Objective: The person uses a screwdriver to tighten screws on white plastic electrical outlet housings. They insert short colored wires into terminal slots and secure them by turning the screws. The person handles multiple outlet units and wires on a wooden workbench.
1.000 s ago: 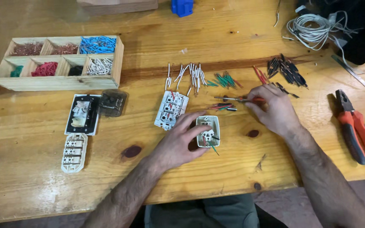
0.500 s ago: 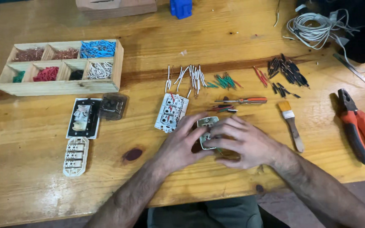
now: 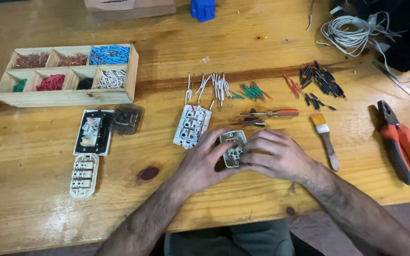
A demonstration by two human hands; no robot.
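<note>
white plastic socket module [image 3: 233,148], light, rigid and likely brittle, is being pinched at its edges by left hand [image 3: 204,163] and right hand [image 3: 274,154], both closing on it.

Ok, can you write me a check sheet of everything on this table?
Surface: wooden table, dark knots.
Job's things: small white socket part, coloured wires inside.
Clutter: compartment box, white socket module, black-framed switch, terminal strip, wire pieces, screwdriver, brush, pliers.
Hands: left hand and right hand both hold the part.
Cables: white coil.
Surroundings: blue block.
</note>
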